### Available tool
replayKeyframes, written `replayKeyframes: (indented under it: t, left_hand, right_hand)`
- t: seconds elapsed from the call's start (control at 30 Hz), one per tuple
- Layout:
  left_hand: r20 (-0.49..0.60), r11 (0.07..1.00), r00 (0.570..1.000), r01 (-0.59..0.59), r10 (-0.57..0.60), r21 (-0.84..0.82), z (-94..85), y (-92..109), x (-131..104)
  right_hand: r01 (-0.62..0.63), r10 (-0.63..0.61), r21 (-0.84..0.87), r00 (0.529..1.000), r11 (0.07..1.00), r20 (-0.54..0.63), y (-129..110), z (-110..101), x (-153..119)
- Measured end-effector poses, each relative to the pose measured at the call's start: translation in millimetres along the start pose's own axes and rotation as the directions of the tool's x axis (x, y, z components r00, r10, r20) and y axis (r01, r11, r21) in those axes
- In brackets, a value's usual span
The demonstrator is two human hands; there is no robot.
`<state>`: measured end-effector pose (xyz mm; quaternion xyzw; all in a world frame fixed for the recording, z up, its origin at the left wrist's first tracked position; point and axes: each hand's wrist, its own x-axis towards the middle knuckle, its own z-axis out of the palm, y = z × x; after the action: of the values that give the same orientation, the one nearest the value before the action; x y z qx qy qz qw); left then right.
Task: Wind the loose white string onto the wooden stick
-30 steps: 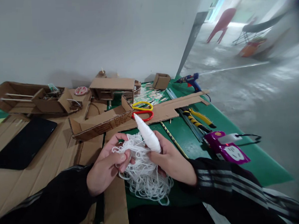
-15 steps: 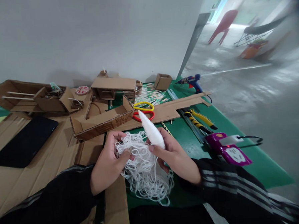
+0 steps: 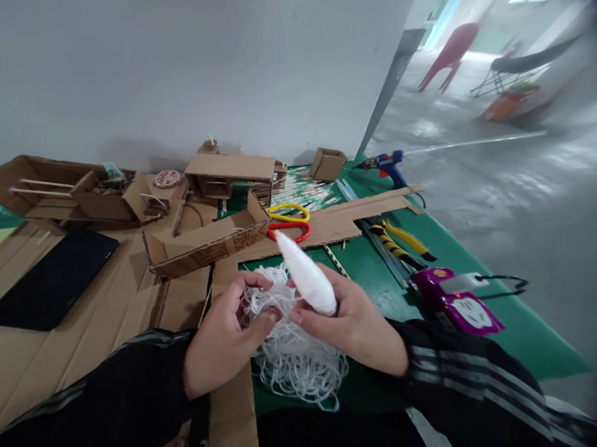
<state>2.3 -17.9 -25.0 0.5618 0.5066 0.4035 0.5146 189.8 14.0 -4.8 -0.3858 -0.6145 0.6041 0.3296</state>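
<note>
A loose tangle of white cord (image 3: pixel 306 366) hangs and lies at the near edge of the green table. My left hand (image 3: pixel 229 334) is closed on part of the cord, its thumb pressed over the strands. My right hand (image 3: pixel 351 321) grips a white cone wound with thread (image 3: pixel 306 276), whose narrow tip points up and away to the left. A strand runs between the two hands beside the cone. Just beyond the cone's tip are scissors with one yellow and one red handle (image 3: pixel 291 214), their blades out of sight.
Cardboard trays (image 3: pixel 207 245) and a cardboard box (image 3: pixel 230 167) stand behind the hands. A black tablet (image 3: pixel 51 280) lies left. Pliers (image 3: pixel 404 241), a purple device (image 3: pixel 455 302) and a blue glue gun (image 3: pixel 388 165) are at the right. Thin sticks (image 3: pixel 304 190) lie near the wall.
The left hand has moved slightly right and down, closing more around the cord. The right hand and cone have shifted slightly right and down.
</note>
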Motion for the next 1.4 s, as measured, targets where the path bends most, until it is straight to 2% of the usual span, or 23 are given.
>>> replayKeyframes:
  t: [0.13,0.27,0.43,0.57,0.77,0.93,1.13,1.4]
  left_hand:
    - [0.091,0.988,0.996,-0.005,0.019,-0.155,1.1,2.1,-1.5]
    - [0.121,0.985,0.993,0.025,-0.004,-0.169,0.5,6.1,-2.5]
    - [0.09,0.994,0.995,0.041,-0.032,-0.1,0.1,6.6,-1.3]
    - [0.021,0.997,0.999,0.046,-0.045,-0.056,-0.6,5.2,-0.2]
    - [0.031,0.975,0.985,0.171,-0.168,-0.145,-1.3,2.2,2.2]
    - [0.029,0.976,0.989,0.147,-0.144,-0.163,-1.0,2.6,2.1]
    - [-0.023,0.997,0.999,0.044,-0.046,-0.058,-1.8,2.1,3.3]
    - [-0.021,0.985,0.991,0.131,-0.135,-0.112,-1.5,7.4,2.4]
  right_hand:
    - [0.007,-0.007,-0.033,1.0,0.999,-0.004,5.9,4.8,1.9]
    - [0.004,-0.008,-0.067,0.998,0.998,-0.058,7.7,4.5,3.8]
    - [-0.055,0.053,-0.022,0.996,0.998,-0.071,5.8,3.7,3.7]
    - [-0.14,0.139,-0.012,0.988,0.99,-0.074,7.3,3.4,1.3]
    - [-0.101,0.102,0.008,0.992,0.995,-0.077,9.4,2.5,0.2]
    - [-0.126,0.127,0.032,0.991,0.991,-0.029,7.5,4.2,0.6]
    - [-0.235,0.233,0.094,0.972,0.967,0.03,8.6,5.5,0.8]
    - [-0.218,0.219,0.132,0.976,0.967,0.005,11.2,4.8,1.2]
